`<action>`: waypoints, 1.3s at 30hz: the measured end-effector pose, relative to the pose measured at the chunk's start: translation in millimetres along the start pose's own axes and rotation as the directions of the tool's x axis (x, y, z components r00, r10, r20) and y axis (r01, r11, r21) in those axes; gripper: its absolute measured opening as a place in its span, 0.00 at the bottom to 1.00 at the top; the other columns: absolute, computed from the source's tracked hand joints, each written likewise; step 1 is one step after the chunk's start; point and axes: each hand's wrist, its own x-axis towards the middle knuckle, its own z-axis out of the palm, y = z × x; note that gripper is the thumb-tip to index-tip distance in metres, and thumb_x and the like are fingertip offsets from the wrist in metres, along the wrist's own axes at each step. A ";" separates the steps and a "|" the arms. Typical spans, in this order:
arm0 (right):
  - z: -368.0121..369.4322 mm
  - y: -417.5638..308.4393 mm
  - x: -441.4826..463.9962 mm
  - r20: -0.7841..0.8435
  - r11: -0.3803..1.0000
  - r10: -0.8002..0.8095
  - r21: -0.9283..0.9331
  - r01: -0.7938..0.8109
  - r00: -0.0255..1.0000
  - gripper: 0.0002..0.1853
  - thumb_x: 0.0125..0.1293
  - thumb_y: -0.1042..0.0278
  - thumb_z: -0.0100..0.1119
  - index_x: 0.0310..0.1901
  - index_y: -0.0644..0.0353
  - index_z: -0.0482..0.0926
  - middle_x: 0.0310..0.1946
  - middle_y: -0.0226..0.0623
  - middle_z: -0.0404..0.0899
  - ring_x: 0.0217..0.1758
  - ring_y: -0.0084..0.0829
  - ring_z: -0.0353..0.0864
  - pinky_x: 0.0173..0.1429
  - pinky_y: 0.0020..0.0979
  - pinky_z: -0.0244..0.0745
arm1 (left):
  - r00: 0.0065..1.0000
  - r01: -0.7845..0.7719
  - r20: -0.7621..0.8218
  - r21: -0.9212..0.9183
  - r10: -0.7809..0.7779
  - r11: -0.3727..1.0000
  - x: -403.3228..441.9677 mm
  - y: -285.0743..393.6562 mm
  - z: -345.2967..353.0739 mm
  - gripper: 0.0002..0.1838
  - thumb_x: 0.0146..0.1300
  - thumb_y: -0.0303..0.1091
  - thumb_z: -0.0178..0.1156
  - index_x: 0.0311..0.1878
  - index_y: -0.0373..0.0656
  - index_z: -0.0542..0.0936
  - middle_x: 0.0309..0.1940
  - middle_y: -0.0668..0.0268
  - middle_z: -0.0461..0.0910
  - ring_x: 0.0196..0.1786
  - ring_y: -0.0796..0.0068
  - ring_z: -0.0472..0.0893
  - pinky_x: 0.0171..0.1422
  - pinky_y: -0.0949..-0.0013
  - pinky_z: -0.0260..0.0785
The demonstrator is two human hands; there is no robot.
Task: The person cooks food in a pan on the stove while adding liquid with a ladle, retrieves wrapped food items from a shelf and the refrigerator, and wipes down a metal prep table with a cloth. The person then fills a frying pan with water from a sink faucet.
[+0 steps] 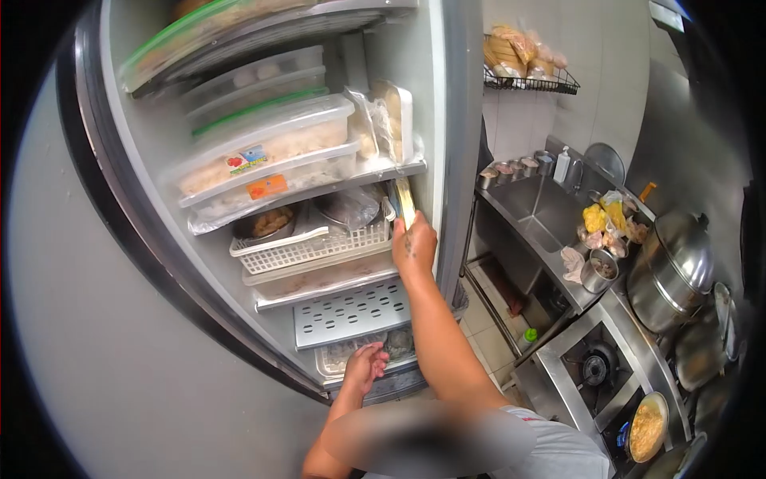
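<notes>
My right hand [416,244] reaches into the open fridge and is closed on a narrow, pale yellow flat packet [405,201] standing at the right end of a shelf. What the packet contains I cannot make out. Beside it is a white plastic basket [315,251] holding a metal bowl of brown food [273,223] and a plastic-wrapped bowl [349,205]. Lower down, my left hand [366,366] hangs in front of the bottom shelf, fingers loosely bent and holding nothing. Nearest to it are a perforated metal shelf [351,313] and a clear tray [333,359].
Lidded plastic tubs [267,148] fill the shelf above. The grey fridge door [104,303] stands wide on the left. To the right are a steel sink [536,209], a large steamer pot [670,271], a gas burner [595,367] and a pan of yellowish food [646,429].
</notes>
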 end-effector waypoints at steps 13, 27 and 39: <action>-44.0 46.2 -108.3 0.285 0.968 -0.092 0.251 0.019 0.954 0.42 0.61 0.73 0.61 0.71 0.71 0.47 0.72 0.59 0.49 0.73 0.46 0.59 0.72 0.37 0.60 | 0.980 0.199 -0.033 0.029 -0.198 0.979 19.6 -59.7 -35.2 0.21 0.71 0.37 0.46 0.61 0.34 0.66 0.44 0.49 0.80 0.37 0.59 0.83 0.38 0.60 0.78; -245.8 242.4 -135.3 0.462 0.954 0.292 -0.079 -0.289 0.837 0.20 0.61 0.65 0.65 0.53 0.62 0.75 0.46 0.44 0.79 0.41 0.31 0.83 0.44 0.29 0.77 | 0.872 0.289 0.164 0.588 -0.461 0.755 139.7 -143.6 140.8 0.12 0.68 0.27 0.48 0.51 0.36 0.76 0.36 0.56 0.82 0.28 0.69 0.82 0.29 0.68 0.77; -397.0 340.6 -100.3 0.498 0.844 0.535 -0.277 -0.459 0.682 0.21 0.62 0.57 0.63 0.51 0.61 0.77 0.46 0.48 0.81 0.46 0.41 0.83 0.49 0.37 0.77 | 0.858 -0.001 0.504 0.204 -0.104 0.979 317.2 -68.8 465.3 0.42 0.66 0.44 0.60 0.74 0.40 0.49 0.70 0.53 0.60 0.69 0.60 0.66 0.65 0.56 0.66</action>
